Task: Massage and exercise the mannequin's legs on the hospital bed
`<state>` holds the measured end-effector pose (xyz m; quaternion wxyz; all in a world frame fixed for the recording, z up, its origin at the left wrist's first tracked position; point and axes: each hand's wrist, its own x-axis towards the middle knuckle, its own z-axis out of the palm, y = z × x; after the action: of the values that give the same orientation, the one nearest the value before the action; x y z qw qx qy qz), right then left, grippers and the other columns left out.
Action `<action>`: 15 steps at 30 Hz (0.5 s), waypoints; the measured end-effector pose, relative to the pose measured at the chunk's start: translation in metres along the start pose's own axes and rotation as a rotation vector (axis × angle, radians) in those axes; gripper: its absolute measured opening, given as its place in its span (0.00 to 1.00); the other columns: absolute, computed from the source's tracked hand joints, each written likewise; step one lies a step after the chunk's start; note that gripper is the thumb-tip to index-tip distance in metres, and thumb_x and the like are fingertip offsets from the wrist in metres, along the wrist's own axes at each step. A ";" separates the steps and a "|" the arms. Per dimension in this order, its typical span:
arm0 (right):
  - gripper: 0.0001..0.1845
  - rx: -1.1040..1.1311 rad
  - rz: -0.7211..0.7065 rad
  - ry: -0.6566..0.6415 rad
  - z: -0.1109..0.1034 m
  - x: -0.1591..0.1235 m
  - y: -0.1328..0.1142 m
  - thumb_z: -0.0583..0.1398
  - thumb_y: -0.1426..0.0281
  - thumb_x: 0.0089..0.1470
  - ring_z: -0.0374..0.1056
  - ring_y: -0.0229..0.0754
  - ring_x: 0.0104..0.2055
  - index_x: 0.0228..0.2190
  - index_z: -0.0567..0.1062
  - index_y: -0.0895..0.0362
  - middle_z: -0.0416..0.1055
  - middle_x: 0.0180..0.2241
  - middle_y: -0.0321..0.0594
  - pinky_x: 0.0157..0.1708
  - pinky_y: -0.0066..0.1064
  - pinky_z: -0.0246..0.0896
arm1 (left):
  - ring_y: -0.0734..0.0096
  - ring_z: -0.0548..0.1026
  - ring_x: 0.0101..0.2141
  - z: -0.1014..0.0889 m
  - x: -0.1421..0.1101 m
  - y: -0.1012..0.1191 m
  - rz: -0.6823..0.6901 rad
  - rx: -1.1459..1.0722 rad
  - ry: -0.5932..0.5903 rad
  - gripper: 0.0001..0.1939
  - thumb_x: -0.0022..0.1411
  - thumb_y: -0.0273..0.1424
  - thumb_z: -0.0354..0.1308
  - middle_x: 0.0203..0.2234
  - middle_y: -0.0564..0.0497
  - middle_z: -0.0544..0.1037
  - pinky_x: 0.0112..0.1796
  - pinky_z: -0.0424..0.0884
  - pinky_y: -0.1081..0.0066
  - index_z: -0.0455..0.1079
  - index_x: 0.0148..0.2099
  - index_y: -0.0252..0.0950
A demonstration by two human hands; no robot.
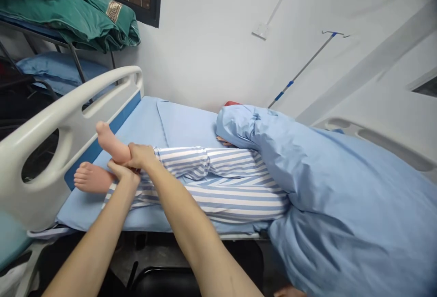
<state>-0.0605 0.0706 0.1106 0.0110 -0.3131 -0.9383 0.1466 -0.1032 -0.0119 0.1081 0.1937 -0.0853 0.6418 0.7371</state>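
A manikin's legs in blue-and-white striped trousers lie along the bed, with two smooth bare feet at the footboard end. Around the ankle of the far foot, which is raised a little above the mattress, my right hand is closed from above, by the trouser cuff. Closed on the same ankle from the near side is my left hand, its fingers partly hidden. The near foot rests on the sheet, toes pointing toward the footboard. A light-blue quilt covers the upper body.
A cream footboard rises at the left. Behind it, a rack carries green folded bedding. An IV pole leans before the white wall. Under the bed's near side is a black chair. Fingers show beneath the quilt edge.
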 end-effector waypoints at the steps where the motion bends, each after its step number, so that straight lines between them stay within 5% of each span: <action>1: 0.37 -0.011 0.016 -0.005 0.010 0.001 0.000 0.57 0.41 0.37 0.68 0.53 0.43 0.40 0.63 0.56 0.72 0.41 0.46 0.43 0.45 0.59 | 0.56 0.54 0.55 -0.008 0.009 -0.002 0.071 0.078 0.070 0.13 0.55 0.39 0.43 0.29 0.52 0.63 0.40 0.65 0.56 0.45 0.24 0.39; 3: 0.36 -0.028 0.039 -0.017 0.024 0.004 0.001 0.57 0.42 0.38 0.68 0.53 0.44 0.40 0.63 0.57 0.72 0.42 0.47 0.43 0.45 0.59 | 0.55 0.49 0.57 -0.021 0.026 -0.007 0.191 0.210 0.164 0.15 0.56 0.38 0.41 0.26 0.52 0.58 0.45 0.60 0.50 0.38 0.24 0.39; 6: 0.34 -0.051 0.026 -0.026 0.039 0.008 0.005 0.58 0.45 0.39 0.68 0.53 0.44 0.41 0.64 0.56 0.72 0.42 0.47 0.44 0.46 0.58 | 0.53 0.56 0.52 -0.031 0.047 -0.023 0.346 0.485 0.287 0.12 0.58 0.36 0.31 0.22 0.54 0.50 0.48 0.54 0.44 0.34 0.25 0.39; 9: 0.30 -0.077 0.015 -0.010 0.054 0.011 0.009 0.58 0.49 0.42 0.68 0.53 0.44 0.41 0.64 0.55 0.72 0.42 0.46 0.44 0.45 0.58 | 0.51 0.62 0.48 -0.036 0.061 -0.042 0.463 0.675 0.393 0.09 0.58 0.33 0.24 0.23 0.53 0.54 0.46 0.56 0.43 0.33 0.26 0.39; 15: 0.23 -0.088 0.042 -0.011 0.077 0.007 0.008 0.57 0.53 0.45 0.69 0.52 0.41 0.39 0.66 0.56 0.73 0.39 0.46 0.41 0.42 0.58 | 0.50 0.65 0.47 -0.045 0.067 -0.051 0.403 0.740 0.467 0.09 0.57 0.33 0.22 0.25 0.50 0.60 0.43 0.60 0.43 0.33 0.26 0.40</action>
<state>-0.0699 0.0606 0.0341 -0.0111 -0.3320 -0.9371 0.1070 -0.1498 -0.0385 0.0288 -0.0850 -0.0476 0.8910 0.4434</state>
